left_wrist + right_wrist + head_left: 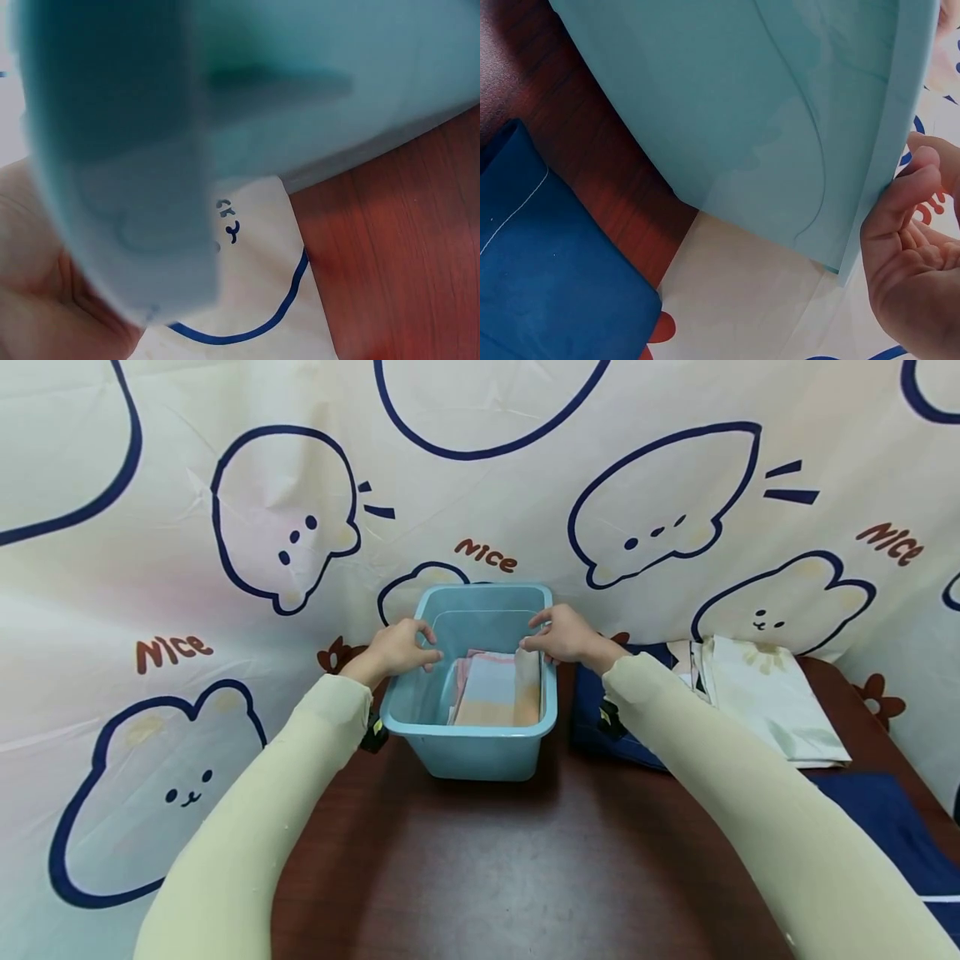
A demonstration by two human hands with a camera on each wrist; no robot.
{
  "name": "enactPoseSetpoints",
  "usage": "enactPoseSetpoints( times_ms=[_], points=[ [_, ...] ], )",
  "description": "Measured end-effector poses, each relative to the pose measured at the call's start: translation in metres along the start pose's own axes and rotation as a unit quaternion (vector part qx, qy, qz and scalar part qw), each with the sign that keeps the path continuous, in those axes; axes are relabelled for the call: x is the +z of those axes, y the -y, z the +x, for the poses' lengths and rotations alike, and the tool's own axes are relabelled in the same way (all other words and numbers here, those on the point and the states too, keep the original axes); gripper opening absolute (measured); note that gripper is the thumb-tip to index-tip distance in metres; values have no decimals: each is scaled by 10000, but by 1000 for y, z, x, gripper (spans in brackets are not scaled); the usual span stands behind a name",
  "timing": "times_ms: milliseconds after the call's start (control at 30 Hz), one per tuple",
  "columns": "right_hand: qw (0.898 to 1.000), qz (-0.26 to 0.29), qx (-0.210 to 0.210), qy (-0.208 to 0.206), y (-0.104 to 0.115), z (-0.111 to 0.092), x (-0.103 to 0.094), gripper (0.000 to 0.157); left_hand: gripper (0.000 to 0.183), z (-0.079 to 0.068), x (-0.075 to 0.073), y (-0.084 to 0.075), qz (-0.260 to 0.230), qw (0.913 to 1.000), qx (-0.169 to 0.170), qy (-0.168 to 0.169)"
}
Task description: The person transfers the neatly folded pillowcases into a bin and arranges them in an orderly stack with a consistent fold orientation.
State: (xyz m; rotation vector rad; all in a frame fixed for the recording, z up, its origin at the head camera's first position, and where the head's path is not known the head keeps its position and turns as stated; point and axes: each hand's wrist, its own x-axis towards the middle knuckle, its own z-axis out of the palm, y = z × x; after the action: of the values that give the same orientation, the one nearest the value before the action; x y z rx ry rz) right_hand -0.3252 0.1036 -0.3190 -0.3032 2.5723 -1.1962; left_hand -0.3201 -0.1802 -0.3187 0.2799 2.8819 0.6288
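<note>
A dark brown wooden table (480,868) is backed by a pale sheet (465,497) printed with blue-outlined cartoon figures and the word "Nice". On the table, near the sheet, a light blue bin (480,756) is set, with folded cloths (487,689) held inside it. The bin's left rim is met by the left hand (400,647), its thumb and forefinger held apart; the right rim is overhung by the right hand (566,635), its fingers loosely bent. Whether the cloths are touched by the right fingertips cannot be told. To the right, a navy cloth (588,718) is partly covered by the right sleeve (735,793), beside a folded white cloth (772,702). In the left wrist view, the left fingers are hidden behind the blurred rim.
</note>
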Motion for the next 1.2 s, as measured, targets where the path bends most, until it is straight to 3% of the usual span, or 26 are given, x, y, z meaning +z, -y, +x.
enactPoseSetpoints(
  times_ms=[333,600,900,1200],
  points=[
    [9998,173,-64,1,-2,-2,0,46,31,-1,0,-1,-122,9999,12,49],
    [9985,529,-156,-16,-6,-4,-1,43,27,-1,2,0,-566,9984,-76,-32],
    [9977,627,-243,-36,-7,-7,-1,38,27,-5,-3,3,-1144,9932,179,132],
    [9935,881,-673,-241,-14,-14,1,33,27,-8,-11,4,-1550,9867,474,130]
  ],
)
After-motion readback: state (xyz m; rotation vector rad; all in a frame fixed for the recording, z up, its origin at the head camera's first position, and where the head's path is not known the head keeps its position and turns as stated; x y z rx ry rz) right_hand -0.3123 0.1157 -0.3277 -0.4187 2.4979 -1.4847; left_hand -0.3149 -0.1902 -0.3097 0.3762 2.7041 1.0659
